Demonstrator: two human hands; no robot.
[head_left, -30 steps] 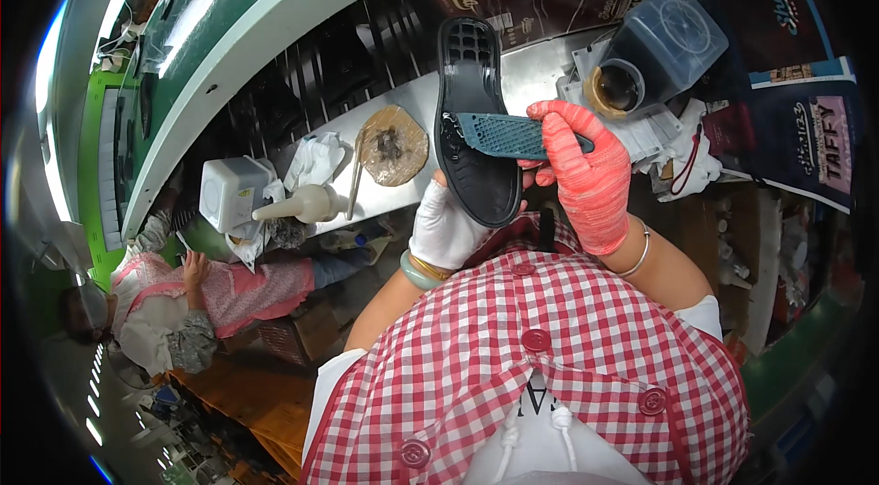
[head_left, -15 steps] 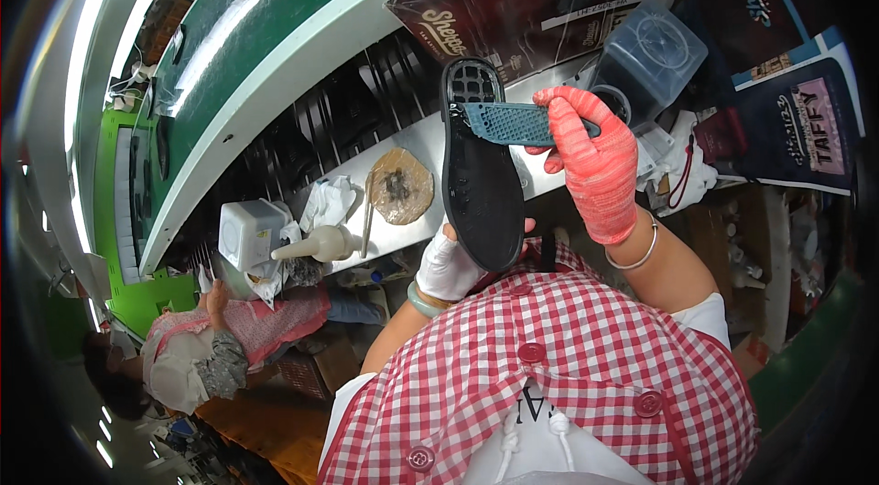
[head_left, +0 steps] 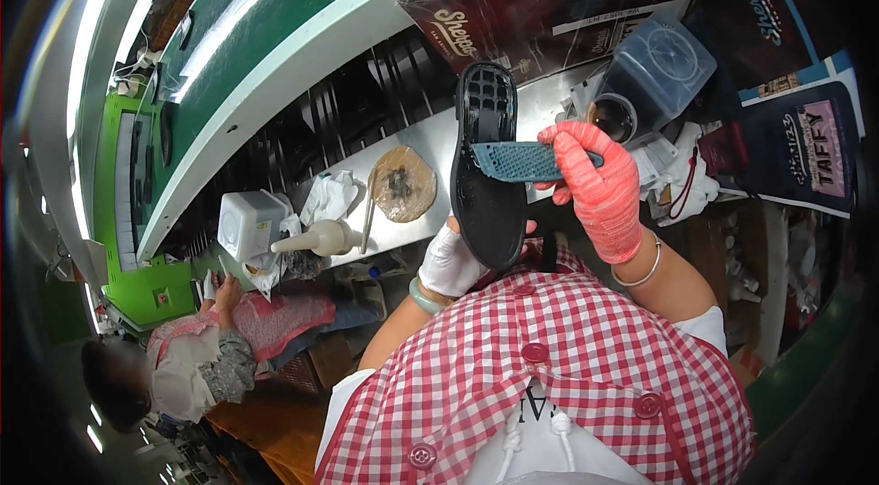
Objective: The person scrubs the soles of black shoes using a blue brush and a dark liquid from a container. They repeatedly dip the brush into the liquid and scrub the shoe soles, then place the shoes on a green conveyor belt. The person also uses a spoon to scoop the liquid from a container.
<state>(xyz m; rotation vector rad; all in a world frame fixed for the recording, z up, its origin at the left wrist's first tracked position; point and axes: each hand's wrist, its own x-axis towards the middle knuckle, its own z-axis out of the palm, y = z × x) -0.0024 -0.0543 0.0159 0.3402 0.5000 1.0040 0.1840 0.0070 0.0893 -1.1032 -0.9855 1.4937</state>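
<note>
A black shoe sole (head_left: 492,215) is held upright in front of my chest, its inner side facing me. Its far end has a grid of hollow cells. Wearing a white glove with bare fingertips, my left hand (head_left: 450,261) grips the near end from below, with fingertips showing at both edges. My right hand (head_left: 600,187), in a pinkish-red knit glove, pinches a flat teal tool (head_left: 522,162) with a dotted surface and a dark handle. The tool lies across the middle of the sole. Just beyond it the sole's surface looks glossy and wet.
On the metal ledge stand a plastic-wrapped round pad (head_left: 403,183) with a stick, a squeeze bottle (head_left: 320,239), a white tub (head_left: 247,227) and a clear plastic box (head_left: 667,64). Beyond runs a green-topped conveyor (head_left: 275,4). A co-worker (head_left: 201,357) works at left.
The teal tool has slid along the sole from near the celled end toward me, uncovering a glossy stretch. My left hand keeps its grip on the sole.
</note>
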